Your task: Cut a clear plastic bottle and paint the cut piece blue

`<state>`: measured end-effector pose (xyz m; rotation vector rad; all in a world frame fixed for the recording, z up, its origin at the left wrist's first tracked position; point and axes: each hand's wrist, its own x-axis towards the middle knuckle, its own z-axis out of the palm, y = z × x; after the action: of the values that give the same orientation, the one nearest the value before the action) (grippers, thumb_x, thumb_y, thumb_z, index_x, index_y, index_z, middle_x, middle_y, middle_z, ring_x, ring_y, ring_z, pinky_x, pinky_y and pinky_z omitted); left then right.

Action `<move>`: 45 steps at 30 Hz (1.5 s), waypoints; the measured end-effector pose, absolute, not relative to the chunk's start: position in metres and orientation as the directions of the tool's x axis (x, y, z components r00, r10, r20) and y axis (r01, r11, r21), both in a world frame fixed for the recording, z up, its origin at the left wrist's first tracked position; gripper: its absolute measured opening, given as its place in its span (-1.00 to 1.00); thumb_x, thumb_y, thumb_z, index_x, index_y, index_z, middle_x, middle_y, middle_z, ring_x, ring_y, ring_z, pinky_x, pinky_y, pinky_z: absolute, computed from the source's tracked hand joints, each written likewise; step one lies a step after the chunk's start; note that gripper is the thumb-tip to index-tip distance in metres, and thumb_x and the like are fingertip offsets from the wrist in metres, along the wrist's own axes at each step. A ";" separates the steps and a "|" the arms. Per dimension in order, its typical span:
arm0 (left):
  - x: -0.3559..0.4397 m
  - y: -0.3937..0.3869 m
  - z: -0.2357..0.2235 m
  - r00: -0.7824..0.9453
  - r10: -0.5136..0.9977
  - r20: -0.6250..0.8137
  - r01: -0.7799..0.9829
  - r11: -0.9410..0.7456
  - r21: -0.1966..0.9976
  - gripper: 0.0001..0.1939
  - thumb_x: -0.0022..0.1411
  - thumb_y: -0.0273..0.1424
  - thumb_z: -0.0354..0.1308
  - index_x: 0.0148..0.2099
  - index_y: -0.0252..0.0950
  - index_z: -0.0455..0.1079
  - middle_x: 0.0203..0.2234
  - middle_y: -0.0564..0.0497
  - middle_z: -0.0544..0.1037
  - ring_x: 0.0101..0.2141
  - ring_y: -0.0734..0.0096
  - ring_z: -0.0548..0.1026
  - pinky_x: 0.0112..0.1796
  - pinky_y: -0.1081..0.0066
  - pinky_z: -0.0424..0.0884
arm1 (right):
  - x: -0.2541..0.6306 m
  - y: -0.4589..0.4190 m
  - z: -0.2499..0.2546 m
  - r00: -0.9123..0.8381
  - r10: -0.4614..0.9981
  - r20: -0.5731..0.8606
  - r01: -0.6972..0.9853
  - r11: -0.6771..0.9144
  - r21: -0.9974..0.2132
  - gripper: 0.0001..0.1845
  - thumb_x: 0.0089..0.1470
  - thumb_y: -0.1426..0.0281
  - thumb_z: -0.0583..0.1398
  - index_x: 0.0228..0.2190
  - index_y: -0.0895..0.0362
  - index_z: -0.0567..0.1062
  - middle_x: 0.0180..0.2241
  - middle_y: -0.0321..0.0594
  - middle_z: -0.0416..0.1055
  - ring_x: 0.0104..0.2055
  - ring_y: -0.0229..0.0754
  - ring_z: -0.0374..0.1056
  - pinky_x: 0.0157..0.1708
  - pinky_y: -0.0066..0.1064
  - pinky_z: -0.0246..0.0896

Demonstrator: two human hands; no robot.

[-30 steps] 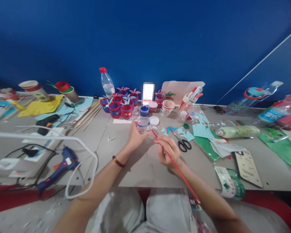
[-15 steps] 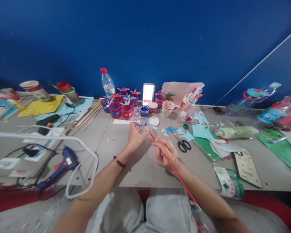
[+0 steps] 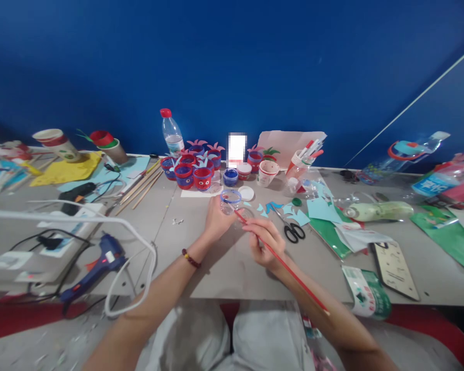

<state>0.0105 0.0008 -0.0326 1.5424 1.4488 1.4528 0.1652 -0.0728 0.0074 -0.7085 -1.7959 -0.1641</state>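
My left hand (image 3: pixel 218 218) is closed around a clear plastic cup (image 3: pixel 231 202) with blue paint along its rim. In my right hand (image 3: pixel 266 240) is a long red paintbrush (image 3: pixel 290 272), gripped near its front like a pen. Its tip reaches into or against the cup; the bristles are too small to make out. Just behind the cup stand an open jar of blue paint (image 3: pixel 230 177) and a white lid (image 3: pixel 246 194). Several red and blue painted cups (image 3: pixel 203 178) with paper leaves are grouped on white paper behind my left hand.
Black-handled scissors (image 3: pixel 294 232) lie among blue paper scraps to the right. A paper cup (image 3: pixel 268 173) and a holder with pens (image 3: pixel 299 164) stand at the back. On the left are a glue gun (image 3: pixel 103 263), a power strip (image 3: pixel 67 247), a white cable (image 3: pixel 149 242) and wooden sticks (image 3: pixel 141 186).
The clear cup has moved slightly right and tilted in my left hand. The brush has swung, its rear end moving right and up and its tip going left toward the cup's rim.
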 end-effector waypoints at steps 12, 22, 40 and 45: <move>0.011 0.001 -0.032 -0.190 0.928 0.320 0.339 -0.244 0.909 -0.56 -0.06 -0.32 0.45 -0.15 -0.15 0.35 -0.25 0.00 0.45 -0.19 0.20 0.47 -0.15 0.15 0.43 | 0.170 -0.071 0.009 -0.096 0.404 0.910 0.558 0.779 -0.287 -0.69 0.16 0.59 0.10 -0.14 0.07 0.51 -0.26 -0.15 0.56 -0.19 -0.12 0.55 -0.16 -0.28 0.53; 0.010 0.002 -0.029 -0.224 0.928 0.299 0.247 -0.243 0.938 -0.55 -0.06 -0.33 0.45 -0.12 -0.15 0.37 -0.20 -0.05 0.50 -0.13 0.16 0.49 -0.05 0.09 0.43 | 0.174 -0.066 0.016 -0.050 0.371 0.927 0.592 0.759 -0.272 -0.72 0.14 0.62 0.09 -0.22 0.09 0.50 -0.31 -0.16 0.54 -0.24 -0.16 0.52 -0.20 -0.31 0.48; 0.020 0.000 -0.030 -0.080 0.979 0.185 -0.091 -0.192 0.977 -0.55 0.02 -0.31 0.35 -0.08 -0.15 0.25 -0.21 -0.01 0.52 -0.21 0.28 0.54 -0.20 0.21 0.51 | 0.179 -0.060 0.007 -0.014 0.399 0.917 0.614 0.727 -0.308 -0.75 0.19 0.58 0.09 -0.23 0.08 0.51 -0.30 -0.15 0.53 -0.24 -0.14 0.51 -0.22 -0.26 0.49; 0.017 -0.002 -0.028 -0.151 0.972 0.179 0.045 -0.174 0.984 -0.48 -0.04 -0.30 0.44 -0.13 -0.14 0.20 -0.22 0.00 0.51 -0.17 0.28 0.52 -0.16 0.22 0.47 | 0.179 -0.062 0.000 -0.041 0.411 0.911 0.610 0.732 -0.303 -0.73 0.18 0.58 0.10 -0.19 0.08 0.51 -0.26 -0.14 0.53 -0.19 -0.13 0.52 -0.16 -0.27 0.49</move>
<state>0.0167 -0.0016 -0.0283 1.2869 1.2583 1.4425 0.1791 -0.0617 0.0003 -0.8277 -1.6652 -0.1947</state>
